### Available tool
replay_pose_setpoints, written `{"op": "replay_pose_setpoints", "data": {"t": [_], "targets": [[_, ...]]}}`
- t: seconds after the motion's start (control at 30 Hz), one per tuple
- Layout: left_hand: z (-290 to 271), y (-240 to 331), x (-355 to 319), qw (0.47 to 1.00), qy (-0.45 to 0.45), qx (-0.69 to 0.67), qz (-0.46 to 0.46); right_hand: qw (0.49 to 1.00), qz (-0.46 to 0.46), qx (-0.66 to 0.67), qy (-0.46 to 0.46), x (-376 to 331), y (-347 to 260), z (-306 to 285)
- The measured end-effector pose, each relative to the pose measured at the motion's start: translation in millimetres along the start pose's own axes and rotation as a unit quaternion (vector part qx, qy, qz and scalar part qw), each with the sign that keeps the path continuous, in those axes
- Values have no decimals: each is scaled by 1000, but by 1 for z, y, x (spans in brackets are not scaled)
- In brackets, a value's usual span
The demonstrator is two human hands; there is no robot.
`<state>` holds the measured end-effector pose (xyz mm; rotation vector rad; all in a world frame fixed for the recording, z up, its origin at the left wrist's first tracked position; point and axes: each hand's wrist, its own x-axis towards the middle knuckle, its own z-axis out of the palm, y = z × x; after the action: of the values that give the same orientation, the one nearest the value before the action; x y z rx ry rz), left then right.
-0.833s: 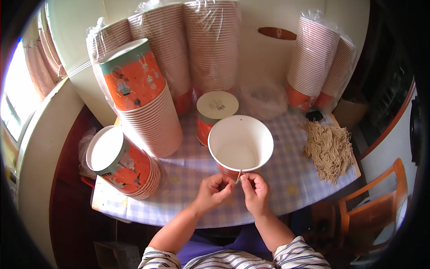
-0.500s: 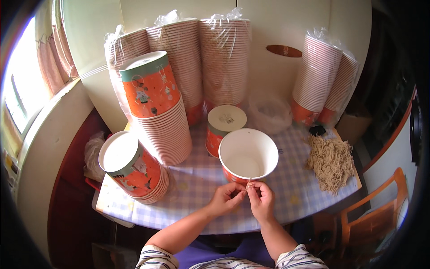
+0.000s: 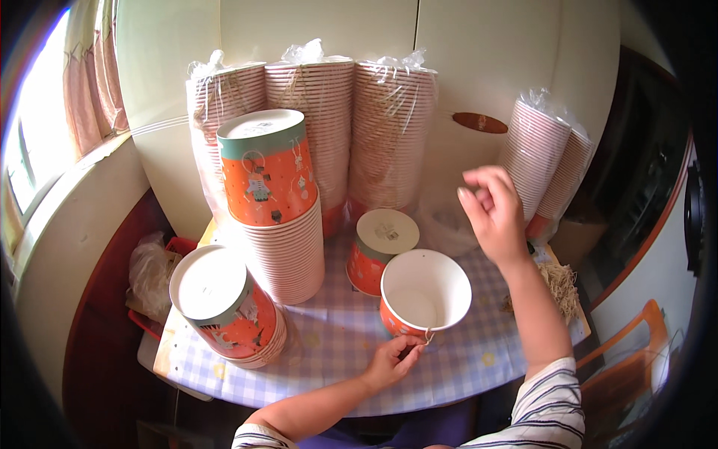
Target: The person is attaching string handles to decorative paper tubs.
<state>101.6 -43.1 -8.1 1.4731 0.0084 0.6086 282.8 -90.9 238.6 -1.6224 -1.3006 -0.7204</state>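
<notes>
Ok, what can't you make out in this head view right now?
- Pale fibre bundle on the checked table: mostly hidden behind the right hand's forearm.
- What the left hand pinches at the open white-lined orange paper cup's rim: too small.
- Bagged cup stacks' bases: hidden by front cups.

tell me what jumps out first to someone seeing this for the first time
The tall plastic-wrapped sleeves of paper cups lined up against the wall at the back of the table dominate, with an orange illustrated stack of upturned cups in front of them at the left. At the centre an open white-lined cup stands on the checked tablecloth; the left hand pinches at its near rim, while the right hand is raised in the air above the table's right side.
</notes>
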Motion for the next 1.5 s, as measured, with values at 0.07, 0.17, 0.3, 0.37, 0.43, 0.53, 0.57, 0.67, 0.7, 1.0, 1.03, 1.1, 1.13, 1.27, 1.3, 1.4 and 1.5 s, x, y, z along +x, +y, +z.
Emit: {"op": "replay_pose_setpoints", "data": {"t": [0.07,0.17,0.3,0.37,0.43,0.53,0.57,0.67,0.7,1.0,1.03,1.1,1.13,1.27,1.3,1.4,1.5], "targets": [[2,-3,1,1000,-11,-1,4,997,-55,-55,14,44,10,18],[0,0,0,1000,-21,0,-21,976,-160,-134,59,100,27,52],[-3,-8,-1,999,-25,-14,-31,969,-155,-174,86,159,45,81],[-1,-9,-1,999,-23,-16,-19,974,-90,-201,51,177,49,82],[-2,-3,-2,999,-31,-14,-34,969,-115,-210,58,186,55,85],[-3,-1,-2,998,-42,-13,-55,957,-79,-275,-49,191,56,81],[-4,-1,-3,997,-45,-14,-62,958,-84,-269,-55,193,54,82],[-3,-1,-3,998,-41,-2,-55,953,-83,-285,-59,194,40,90],[-3,-1,-4,997,-43,-3,-56,948,-79,-304,-55,195,34,96],[-3,4,-2,996,-62,-13,-58,899,-49,-435,-22,205,39,131],[-3,3,-3,996,-53,-17,-63,898,-47,-436,-24,204,36,131],[-3,3,-4,996,-46,-23,-71,936,-66,-345,-15,205,28,126],[-4,4,-3,996,-44,-28,-67,947,-42,-317,-23,209,27,116],[-4,8,-3,997,-43,-9,-60,930,-53,-362,-35,203,27,55],[-3,8,-2,997,-47,-9,-59,928,-41,-369,-40,199,31,41],[-2,7,-3,998,-46,19,-43,940,-32,-322,-105,199,55,16],[-3,5,-3,997,-56,15,-42,957,22,-227,-178,196,61,17]]}}
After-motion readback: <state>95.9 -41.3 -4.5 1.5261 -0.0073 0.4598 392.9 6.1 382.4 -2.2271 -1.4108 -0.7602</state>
